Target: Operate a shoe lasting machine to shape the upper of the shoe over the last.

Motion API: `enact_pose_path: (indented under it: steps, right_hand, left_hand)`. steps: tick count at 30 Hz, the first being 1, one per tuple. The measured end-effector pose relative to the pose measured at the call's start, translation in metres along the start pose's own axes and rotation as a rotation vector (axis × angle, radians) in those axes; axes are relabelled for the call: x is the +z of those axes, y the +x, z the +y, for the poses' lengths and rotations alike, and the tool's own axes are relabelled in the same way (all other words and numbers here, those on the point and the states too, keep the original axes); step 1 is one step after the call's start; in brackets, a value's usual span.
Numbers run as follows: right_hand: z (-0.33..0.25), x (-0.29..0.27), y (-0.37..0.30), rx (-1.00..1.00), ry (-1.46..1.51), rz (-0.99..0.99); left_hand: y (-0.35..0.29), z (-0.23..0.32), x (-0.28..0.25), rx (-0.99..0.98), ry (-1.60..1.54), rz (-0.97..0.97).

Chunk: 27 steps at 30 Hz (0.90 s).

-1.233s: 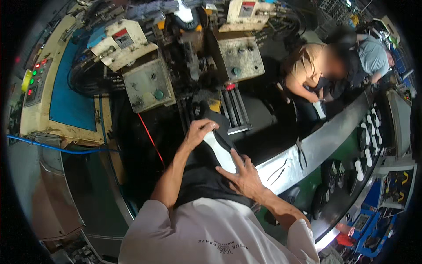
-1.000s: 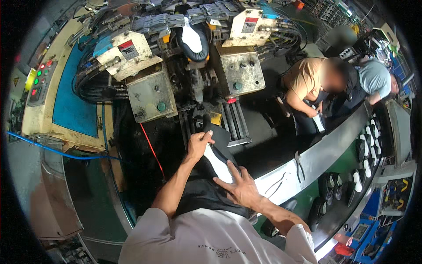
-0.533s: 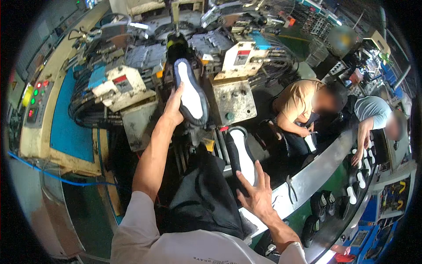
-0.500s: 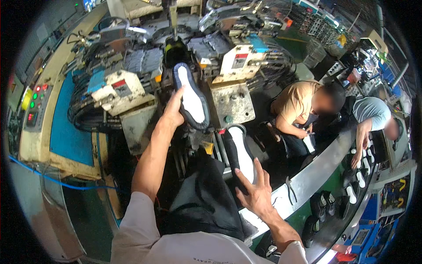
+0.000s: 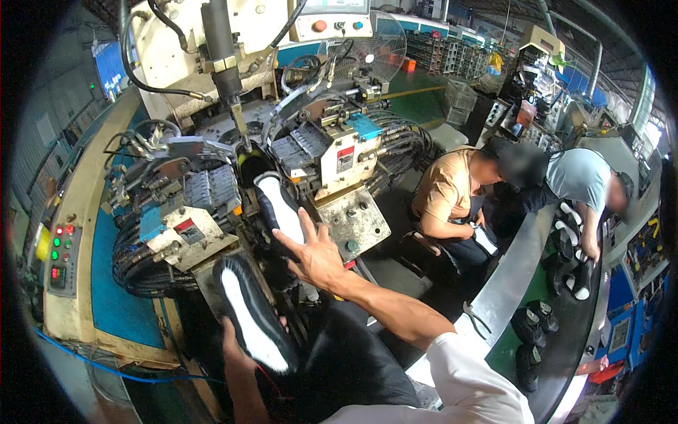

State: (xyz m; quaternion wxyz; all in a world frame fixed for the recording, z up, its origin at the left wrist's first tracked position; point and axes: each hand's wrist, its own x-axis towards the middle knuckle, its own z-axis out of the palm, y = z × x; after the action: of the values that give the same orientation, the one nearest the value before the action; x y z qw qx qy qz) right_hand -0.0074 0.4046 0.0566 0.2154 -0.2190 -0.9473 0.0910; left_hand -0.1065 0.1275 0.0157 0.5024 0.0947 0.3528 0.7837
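My left hand (image 5: 236,357) is closed round a black shoe upper (image 5: 227,277) with a white underside, low in front of the machine; fingertips show at its right edge. My right hand (image 5: 314,256) reaches across to a second black shoe upper (image 5: 278,203), white underside up, its far end at the machine's central holder (image 5: 248,161). Thumb and fingers of that hand straddle the near part of this upper. The machine's metal clamp blocks (image 5: 346,159) flank the holder, and a vertical rod (image 5: 238,116) comes down just behind it.
A control box (image 5: 62,261) with lit buttons stands at left. On the right, a metal ledge (image 5: 505,283) holds pliers (image 5: 477,319), beside a conveyor with black shoes (image 5: 528,325). Two people work there, one holding a white-bottomed upper (image 5: 485,242). Hoses (image 5: 395,152) bunch beside the clamps.
My left hand has drawn its shoe upper away from the holder, down and left. My right hand has brought the other upper from the right to the holder. The view has shifted upward.
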Motion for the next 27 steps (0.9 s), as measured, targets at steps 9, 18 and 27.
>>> enact_pose_path:
  steps: [9, 18, 27]
  right_hand:
    - [-0.005, 0.055, 0.007, -0.006, -0.028, 0.102]
    - [0.006, 0.066, 0.007, -0.227, -0.056, 0.245]
    - [0.018, 0.086, 0.097, -0.256, -0.165, 0.286]
  left_hand:
    - [-0.113, -0.045, -0.068, -0.201, -0.255, 0.286]
    - [-0.13, -0.057, -0.037, -0.01, 0.305, 0.236]
    - [-0.069, -0.055, -0.029, -0.124, 0.194, 0.176]
